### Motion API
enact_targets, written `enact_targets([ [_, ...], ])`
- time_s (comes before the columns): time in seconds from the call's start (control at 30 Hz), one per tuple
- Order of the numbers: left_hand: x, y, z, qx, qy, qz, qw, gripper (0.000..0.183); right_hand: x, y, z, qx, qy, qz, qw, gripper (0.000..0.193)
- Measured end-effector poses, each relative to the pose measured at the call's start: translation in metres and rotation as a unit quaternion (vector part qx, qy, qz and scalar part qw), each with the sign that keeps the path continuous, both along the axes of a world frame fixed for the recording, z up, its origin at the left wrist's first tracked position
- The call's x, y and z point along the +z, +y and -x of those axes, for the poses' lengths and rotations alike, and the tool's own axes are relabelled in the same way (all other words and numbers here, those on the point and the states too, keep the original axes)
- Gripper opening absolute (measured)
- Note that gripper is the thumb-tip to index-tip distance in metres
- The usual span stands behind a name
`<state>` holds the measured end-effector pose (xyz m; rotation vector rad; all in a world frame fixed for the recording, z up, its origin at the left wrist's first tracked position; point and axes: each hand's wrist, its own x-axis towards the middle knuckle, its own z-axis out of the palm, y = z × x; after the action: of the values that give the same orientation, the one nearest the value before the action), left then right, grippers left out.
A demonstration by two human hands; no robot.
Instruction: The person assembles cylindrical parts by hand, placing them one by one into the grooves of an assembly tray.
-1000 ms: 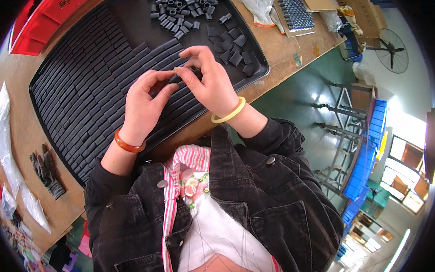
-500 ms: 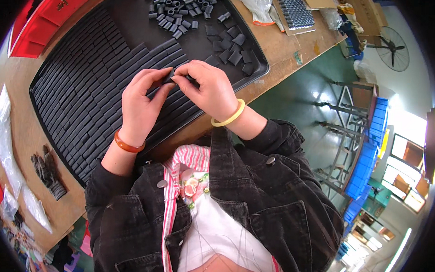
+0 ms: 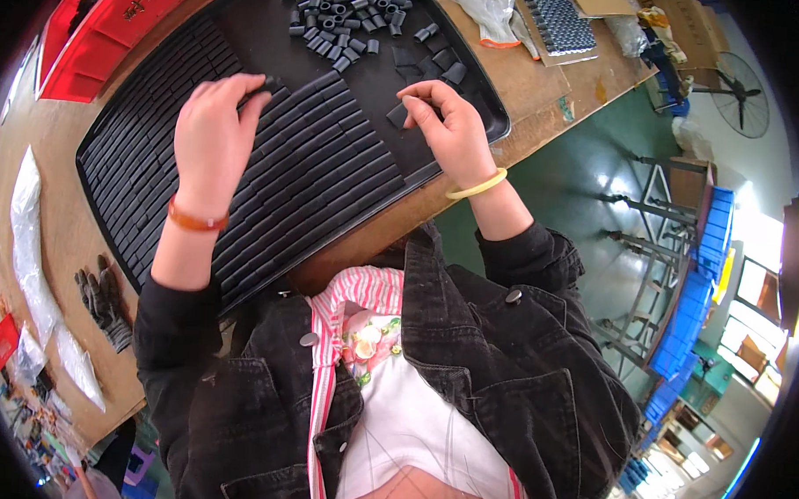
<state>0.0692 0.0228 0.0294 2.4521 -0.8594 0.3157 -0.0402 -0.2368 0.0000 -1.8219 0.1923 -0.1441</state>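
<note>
A black tray [image 3: 249, 33] lies on the table, with long rows of small black cylinders [image 3: 305, 171] laid side by side in it. My left hand [image 3: 214, 133] is over the rows' far part, its thumb and fingertips closed on a small black cylinder [image 3: 271, 84]. At the tray's right side, my right hand [image 3: 456, 133] pinches a thin, flat black piece [image 3: 397, 116]. More flat black pieces [image 3: 408, 67] lie just beyond that hand. Loose black tube pieces [image 3: 355, 15] are heaped at the far side of the tray.
Left of the tray stand a red bin [image 3: 107, 41], a dark glove [image 3: 103, 301] and a white plastic bag [image 3: 31, 228]. A sheet of grey parts [image 3: 559, 26] lies at the far right of the wooden table [image 3: 528, 104]. Beyond are a fan [image 3: 735, 94] and blue bins [image 3: 678, 325].
My hands were together over the rows and have moved apart. The left went left and away with a cylinder; the right went right and now pinches a flat piece. The view has shifted slightly.
</note>
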Motion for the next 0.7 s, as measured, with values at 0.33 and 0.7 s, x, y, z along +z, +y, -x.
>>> enact_targets([
  [0.33, -0.046, 0.001, -0.024, 0.001, -0.146, -0.122, 0.982, 0.019, -0.007, -0.02, 0.007, 0.025, 0.003, 0.196, 0.98, 0.019],
  [0.7, -0.04, 0.014, -0.016, -0.027, -0.136, -0.226, 0.964, 0.042, -0.015, -0.008, -0.006, 0.086, 0.049, 0.482, 0.87, 0.021],
])
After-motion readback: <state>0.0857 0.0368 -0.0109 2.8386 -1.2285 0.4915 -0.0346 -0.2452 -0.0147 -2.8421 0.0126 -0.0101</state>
